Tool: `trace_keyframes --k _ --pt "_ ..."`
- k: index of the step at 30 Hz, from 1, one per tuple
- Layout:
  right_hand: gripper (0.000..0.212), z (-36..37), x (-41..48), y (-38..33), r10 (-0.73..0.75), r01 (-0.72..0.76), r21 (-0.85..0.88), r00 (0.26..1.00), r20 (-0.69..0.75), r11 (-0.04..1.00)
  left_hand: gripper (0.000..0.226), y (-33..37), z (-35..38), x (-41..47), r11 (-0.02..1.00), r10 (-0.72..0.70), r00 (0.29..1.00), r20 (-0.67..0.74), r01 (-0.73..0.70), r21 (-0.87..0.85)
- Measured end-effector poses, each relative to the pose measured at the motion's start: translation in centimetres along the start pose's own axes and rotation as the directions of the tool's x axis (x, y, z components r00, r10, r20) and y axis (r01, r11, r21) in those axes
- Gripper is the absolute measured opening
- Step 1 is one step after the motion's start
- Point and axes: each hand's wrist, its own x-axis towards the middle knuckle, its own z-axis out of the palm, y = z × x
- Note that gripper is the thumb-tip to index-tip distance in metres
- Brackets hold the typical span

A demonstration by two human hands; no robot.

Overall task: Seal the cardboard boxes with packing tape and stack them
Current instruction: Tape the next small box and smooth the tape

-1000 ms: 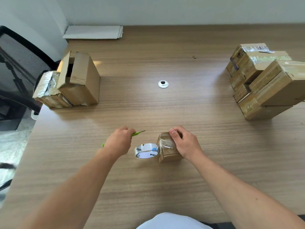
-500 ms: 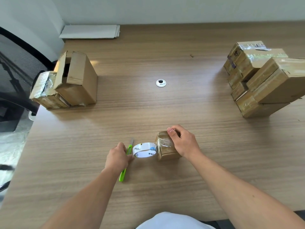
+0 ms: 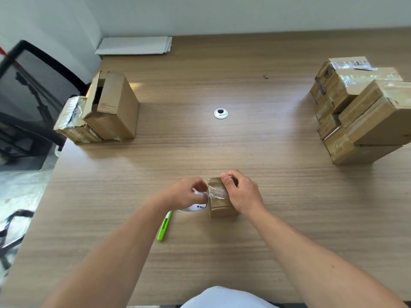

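Note:
A small cardboard box (image 3: pixel 219 202) stands on the wooden table (image 3: pixel 222 147) in front of me, with clear tape across its top. My right hand (image 3: pixel 242 193) grips the box from the right, thumb on its top edge. My left hand (image 3: pixel 185 193) curls over the roll of clear packing tape (image 3: pixel 195 207) just left of the box; only the roll's lower rim shows. A green utility knife (image 3: pixel 164 226) lies on the table below my left hand.
Two boxes sit at the far left, one open-topped (image 3: pixel 112 106) and one taped (image 3: pixel 72 124). A stack of several taped boxes (image 3: pixel 364 112) stands at the right. A metal cable grommet (image 3: pixel 220 113) is mid-table. White sheets (image 3: pixel 135 45) lie at the back; a mesh chair (image 3: pixel 29 90) is left.
My left hand laid the green knife down on the table, then moved right onto the tape roll beside the box. My right hand stayed on the box.

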Motion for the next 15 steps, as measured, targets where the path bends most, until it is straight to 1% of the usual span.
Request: trace_keyframes --k 2,4,8,10,13,15 --pt "0.032 0.1 0.1 0.2 -0.008 0.008 0.001 1.000 0.000 1.000 0.016 -0.1 0.1 0.1 1.000 -0.023 1.000 -0.007 0.023 0.002" --pt "0.032 0.1 0.1 0.3 -0.014 0.014 0.000 1.000 -0.002 1.000 0.018 -0.2 0.1 -0.1 1.000 -0.013 1.000 -0.016 0.012 -0.019" --pt "0.034 0.5 0.3 0.5 -0.024 0.024 -0.003 1.000 0.001 1.000 0.019 -0.5 0.4 -0.8 0.991 -0.007 0.998 -0.064 -0.002 -0.132" --pt "0.034 0.6 0.4 0.5 -0.018 0.018 -0.013 1.000 0.010 1.000 0.015 -0.4 0.8 -1.1 0.985 -0.060 0.994 -0.094 0.044 -0.166" --pt "0.035 0.5 0.4 0.5 -0.025 0.025 -0.018 1.000 0.018 1.000 0.002 0.2 1.4 -1.7 0.954 -0.176 0.979 -0.103 0.144 -0.262" --pt "0.036 0.5 0.4 0.5 -0.025 0.025 -0.020 1.000 0.018 0.999 0.004 0.5 1.7 -1.9 0.937 -0.223 0.968 -0.117 0.179 -0.299"
